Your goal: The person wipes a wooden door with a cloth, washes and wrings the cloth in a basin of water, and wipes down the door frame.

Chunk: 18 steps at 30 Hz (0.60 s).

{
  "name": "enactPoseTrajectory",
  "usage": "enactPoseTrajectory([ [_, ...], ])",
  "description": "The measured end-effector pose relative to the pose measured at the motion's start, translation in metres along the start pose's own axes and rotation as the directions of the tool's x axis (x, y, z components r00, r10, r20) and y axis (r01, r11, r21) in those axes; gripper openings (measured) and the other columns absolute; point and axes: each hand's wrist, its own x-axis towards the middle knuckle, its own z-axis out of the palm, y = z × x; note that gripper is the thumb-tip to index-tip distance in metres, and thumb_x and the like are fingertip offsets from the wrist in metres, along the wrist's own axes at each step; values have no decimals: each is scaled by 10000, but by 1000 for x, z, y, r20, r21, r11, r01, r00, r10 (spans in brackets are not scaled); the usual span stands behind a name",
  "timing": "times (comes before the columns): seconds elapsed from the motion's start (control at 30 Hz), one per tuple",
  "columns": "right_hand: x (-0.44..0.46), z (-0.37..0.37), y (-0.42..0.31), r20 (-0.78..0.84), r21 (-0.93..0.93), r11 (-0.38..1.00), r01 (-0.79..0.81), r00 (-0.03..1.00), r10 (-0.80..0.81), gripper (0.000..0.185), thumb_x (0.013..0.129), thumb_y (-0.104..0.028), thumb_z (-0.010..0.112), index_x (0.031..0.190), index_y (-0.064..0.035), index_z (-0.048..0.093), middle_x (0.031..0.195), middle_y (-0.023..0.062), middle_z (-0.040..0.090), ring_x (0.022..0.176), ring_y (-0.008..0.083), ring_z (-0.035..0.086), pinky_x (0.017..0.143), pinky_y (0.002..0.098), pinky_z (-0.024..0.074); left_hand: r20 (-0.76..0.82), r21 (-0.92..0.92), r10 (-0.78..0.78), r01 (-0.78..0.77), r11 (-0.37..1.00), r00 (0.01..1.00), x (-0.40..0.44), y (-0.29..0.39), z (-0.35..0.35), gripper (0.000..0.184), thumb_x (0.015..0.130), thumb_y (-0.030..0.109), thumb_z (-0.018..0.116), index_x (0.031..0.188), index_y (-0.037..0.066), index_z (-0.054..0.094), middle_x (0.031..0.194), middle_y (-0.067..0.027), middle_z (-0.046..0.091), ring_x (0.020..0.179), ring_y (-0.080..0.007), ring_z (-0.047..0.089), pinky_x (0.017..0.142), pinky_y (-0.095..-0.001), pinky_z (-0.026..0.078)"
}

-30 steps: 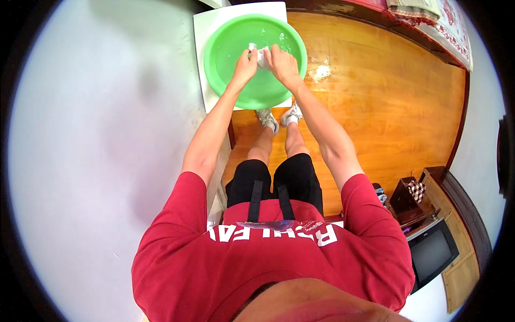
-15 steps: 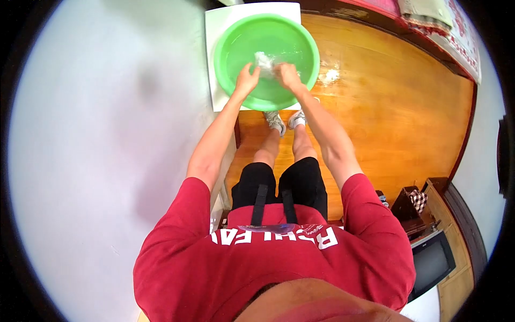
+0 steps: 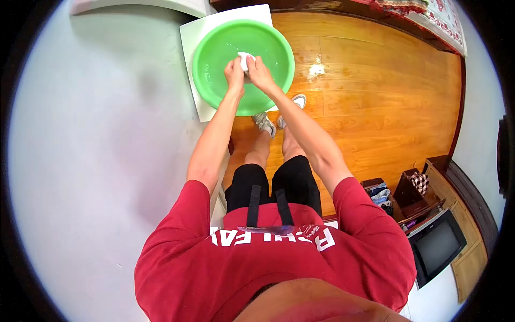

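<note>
"Left hand [image 3: 234,75] and right hand [image 3: 259,73] have been drawing closer together; both are now gripping the white cloth [image 3: 244,60]."

"How is it looking?"

"Plain, small, bunched into a compact wad, fingers partly hiding it. It's hanging over the middle of the round green basin [image 3: 290,70]."

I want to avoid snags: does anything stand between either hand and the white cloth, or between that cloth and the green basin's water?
Nothing visible does. The left hand and right hand both grip the white cloth over the green basin; water shows around them, though they hide the spot directly beneath.
</note>
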Motion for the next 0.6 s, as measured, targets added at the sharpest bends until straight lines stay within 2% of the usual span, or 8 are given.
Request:
enactPoseTrajectory([
  [0.07, 5, 2, -1, 2, -84, 996, 5, 1000, -4, 531, 936, -462, 351, 965, 29, 551, 892, 293, 615, 870, 475, 582, 780, 507, 451, 22, 53, 6, -7, 999, 1000, -6, 9, 11, 258, 887, 230, 513, 832, 3, 622, 765, -24, 602, 676, -104, 529, 592, -275, 429],
  [0.13, 6, -1, -2, 16, -67, 996, 62, 998, -61, 542, 939, -457, 344, 947, 34, 575, 884, 299, 611, 866, 483, 576, 782, 509, 449, 40, 133, 32, -37, 990, 999, -4, 10, 15, 288, 869, 226, 498, 739, -5, 611, 659, -26, 573, 607, -100, 495, 556, -288, 407],
  [0.27, 6, -7, -4, 51, -69, 988, 139, 989, -136, 557, 948, -415, 332, 864, 50, 627, 854, 317, 597, 862, 490, 567, 789, 505, 448, 120, 289, 19, -53, 956, 993, 10, 0, 8, 284, 883, 231, 489, 752, 11, 611, 684, -17, 569, 620, -105, 496, 550, -285, 393],
  [0.37, 2, -14, -8, 123, -79, 995, 57, 991, -47, 550, 951, -391, 326, 840, 58, 623, 846, 324, 593, 860, 496, 563, 792, 504, 448, 105, 356, 48, -83, 931, 993, 9, -1, 6, 294, 871, 219, 495, 692, 6, 590, 646, -12, 556, 592, -113, 485, 527, -299, 380],
  [0.43, 4, -14, -1, 135, -88, 991, 99, 987, -87, 555, 948, -395, 329, 827, 63, 619, 842, 329, 589, 856, 495, 566, 794, 502, 448, 217, 495, 143, -235, 837, 966, 13, -3, 3, 311, 871, 211, 489, 660, 2, 583, 611, -15, 549, 558, -127, 468, 522, -313, 382],
  [0.47, 5, -13, 2, 143, -97, 986, 139, 982, -124, 561, 944, -398, 333, 814, 68, 615, 838, 334, 585, 852, 494, 568, 796, 501, 449, 214, 493, 144, -234, 838, 966, 15, -4, 0, 311, 871, 211, 489, 660, 2, 583, 611, -15, 549, 558, -127, 468, 522, -313, 382],
  [0.53, 9, -12, 11, 167, -152, 971, 182, 974, -156, 551, 941, -404, 347, 833, 64, 616, 853, 330, 590, 856, 490, 571, 795, 503, 448, 349, 620, 201, -387, 683, 915, 14, 5, -5, 354, 864, 275, 468, 772, -37, 606, 673, -248, 565, 575, -307, 581, 586, -412, 442],
  [0.6, 16, -17, 9, 195, -206, 949, 238, 961, -198, 542, 937, -411, 361, 853, 60, 617, 869, 327, 595, 859, 486, 573, 793, 506, 447, 362, 616, 212, -404, 676, 908, 13, 15, -11, 361, 874, 282, 464, 801, -38, 614, 686, -232, 588, 573, -302, 595, 583, -399, 450],
])
